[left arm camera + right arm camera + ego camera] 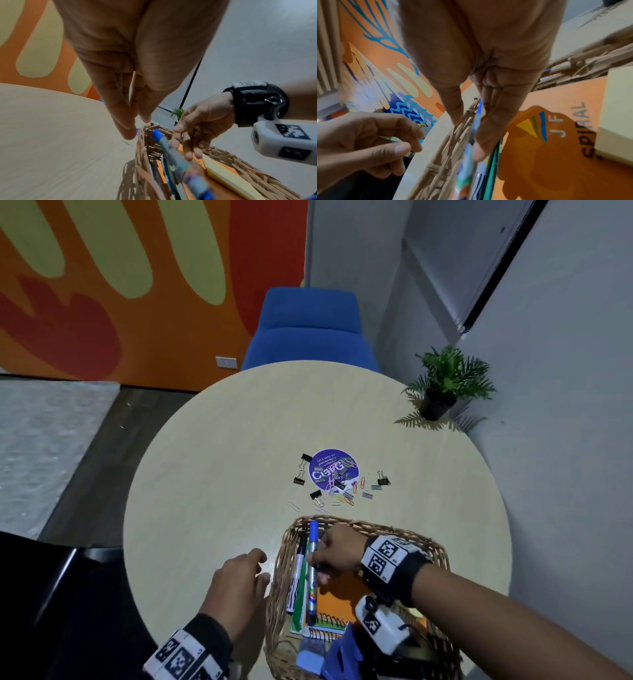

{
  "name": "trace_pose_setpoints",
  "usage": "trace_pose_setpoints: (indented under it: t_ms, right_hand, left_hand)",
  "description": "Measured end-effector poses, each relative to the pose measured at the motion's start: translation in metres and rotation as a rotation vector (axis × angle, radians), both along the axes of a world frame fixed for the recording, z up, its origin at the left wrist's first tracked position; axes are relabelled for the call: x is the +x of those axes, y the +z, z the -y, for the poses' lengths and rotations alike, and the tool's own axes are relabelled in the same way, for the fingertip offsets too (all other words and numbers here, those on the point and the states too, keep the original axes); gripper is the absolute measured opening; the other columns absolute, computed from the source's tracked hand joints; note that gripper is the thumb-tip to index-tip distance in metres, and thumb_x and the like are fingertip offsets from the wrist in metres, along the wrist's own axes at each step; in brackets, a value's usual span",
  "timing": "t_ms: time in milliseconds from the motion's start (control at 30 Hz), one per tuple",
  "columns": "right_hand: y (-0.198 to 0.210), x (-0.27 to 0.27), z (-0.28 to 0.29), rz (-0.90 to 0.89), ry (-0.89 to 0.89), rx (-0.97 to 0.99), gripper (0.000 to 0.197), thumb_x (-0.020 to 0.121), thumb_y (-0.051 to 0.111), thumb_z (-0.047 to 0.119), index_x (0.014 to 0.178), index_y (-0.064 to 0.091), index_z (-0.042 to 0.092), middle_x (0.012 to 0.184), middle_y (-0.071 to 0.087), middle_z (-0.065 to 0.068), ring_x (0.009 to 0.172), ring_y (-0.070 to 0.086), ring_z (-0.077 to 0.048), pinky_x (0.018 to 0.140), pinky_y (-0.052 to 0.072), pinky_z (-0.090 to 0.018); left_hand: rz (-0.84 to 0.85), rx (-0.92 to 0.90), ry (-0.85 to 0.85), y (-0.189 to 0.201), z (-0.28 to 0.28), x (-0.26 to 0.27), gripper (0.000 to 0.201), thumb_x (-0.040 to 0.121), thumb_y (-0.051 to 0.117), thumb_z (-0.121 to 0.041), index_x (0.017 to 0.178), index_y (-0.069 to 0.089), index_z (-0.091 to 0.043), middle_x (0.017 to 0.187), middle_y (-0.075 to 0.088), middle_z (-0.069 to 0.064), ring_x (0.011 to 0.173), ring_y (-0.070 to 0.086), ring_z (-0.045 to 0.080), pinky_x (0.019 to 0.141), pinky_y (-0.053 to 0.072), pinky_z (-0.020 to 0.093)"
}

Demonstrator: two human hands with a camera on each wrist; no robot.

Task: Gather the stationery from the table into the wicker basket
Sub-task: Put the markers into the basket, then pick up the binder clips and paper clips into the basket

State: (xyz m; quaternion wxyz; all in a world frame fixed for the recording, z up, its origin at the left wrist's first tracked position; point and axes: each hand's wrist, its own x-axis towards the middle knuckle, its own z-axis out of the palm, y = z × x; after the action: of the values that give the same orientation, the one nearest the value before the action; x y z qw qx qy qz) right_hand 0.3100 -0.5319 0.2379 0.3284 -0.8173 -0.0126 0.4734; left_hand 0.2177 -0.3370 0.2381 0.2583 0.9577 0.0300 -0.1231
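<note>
While right hand (337, 553) fingers loosely touch a blue marker (312, 573), "JF SPIRAL" shows on the orange notebook (556, 155); left hand (239, 583) relaxed.

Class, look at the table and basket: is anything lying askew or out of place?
Yes. The blue marker lies tilted, its cap propped on the wicker basket rim. Paper clips and binder clips lie scattered on the table.

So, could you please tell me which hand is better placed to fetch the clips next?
Left, probably. The left hand hovers free over the table, while the right hand is inside the wicker basket at the blue marker.
</note>
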Motion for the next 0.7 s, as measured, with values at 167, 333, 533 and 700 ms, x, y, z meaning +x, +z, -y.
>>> trace_pose_setpoints:
  t_ms: [167,333,533,700]
  right_hand:
    - [0.014,0.008,0.015,0.394,0.309,-0.396,0.033,0.089,0.066,0.036,0.077,0.067,0.004,0.073,0.065,-0.009,0.065,0.062,-0.023,0.061,0.046,-0.03]
    - [0.03,-0.006,0.079,0.48,0.393,-0.696,0.024,0.089,0.06,0.031,0.105,0.064,0.013,0.103,0.067,-0.009,0.086,0.063,-0.03,0.067,0.044,-0.03]
    - [0.022,-0.025,0.116,0.472,0.283,-0.731,0.035,0.085,0.066,0.046,0.108,0.062,0.021,0.101,0.066,-0.003,0.082,0.059,-0.021,0.074,0.051,-0.03]
    - [0.016,-0.016,0.12,0.537,0.15,-0.631,0.028,0.086,0.061,0.049,0.102,0.059,0.026,0.099,0.068,-0.001,0.09,0.064,-0.022,0.067,0.043,-0.027]
  left_hand:
    - [-0.005,0.015,0.001,-0.003,-0.008,0.0,0.027,0.09,0.057,-0.031,0.116,0.058,-0.023,0.108,0.069,-0.004,0.094,0.065,0.014,0.08,0.046,0.027]
    - [-0.011,0.052,0.003,-0.005,-0.017,-0.004,0.027,0.088,0.058,-0.04,0.113,0.059,-0.029,0.107,0.069,-0.01,0.09,0.066,0.013,0.074,0.05,0.029]
    - [-0.076,0.045,-0.02,-0.016,-0.016,0.002,0.023,0.088,0.058,-0.04,0.108,0.062,-0.03,0.105,0.068,-0.01,0.082,0.063,0.008,0.069,0.045,0.027]
    - [-0.039,-0.012,-0.034,-0.033,-0.018,0.062,0.019,0.088,0.062,-0.031,0.103,0.066,-0.02,0.105,0.069,0.0,0.076,0.058,0.01,0.073,0.044,0.026]
